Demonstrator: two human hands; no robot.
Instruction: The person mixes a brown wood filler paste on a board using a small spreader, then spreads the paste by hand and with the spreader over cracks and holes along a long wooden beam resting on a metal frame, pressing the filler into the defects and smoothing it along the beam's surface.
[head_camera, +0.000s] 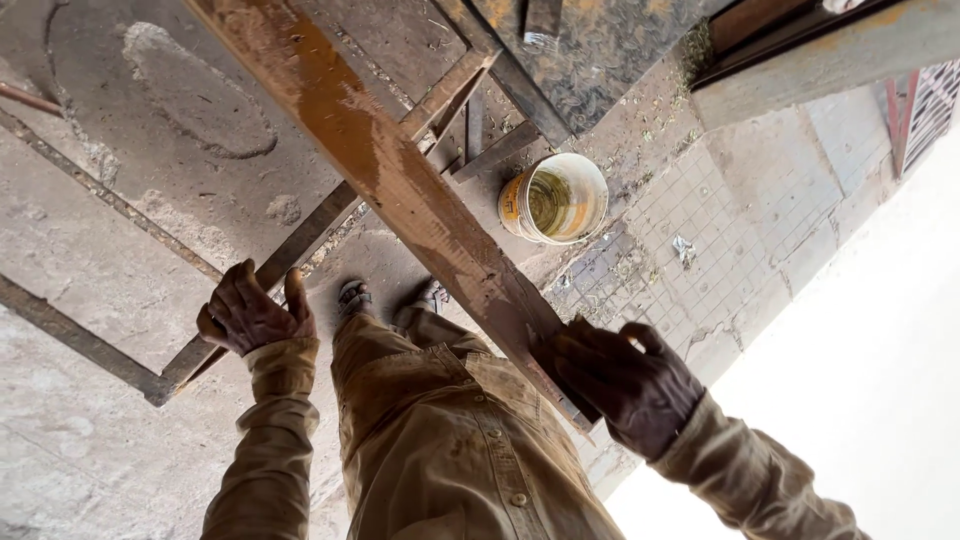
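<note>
I look straight down at my own body in dusty tan clothes. My left hand (250, 312) grips a thin dark metal bar (310, 235) that runs diagonally from lower left toward the upper middle. My right hand (625, 378) holds the near end of a long rusty brown plank (385, 165) that slants from the top left down to my waist. My sandalled feet (355, 296) stand on the concrete floor between the two.
A white plastic bucket (555, 198) with yellowish liquid stands on the floor just right of the plank. More metal bars (495, 152) lie crossed near it. A patterned slab (600, 50) sits at the top, a tiled floor patch (700, 235) to the right.
</note>
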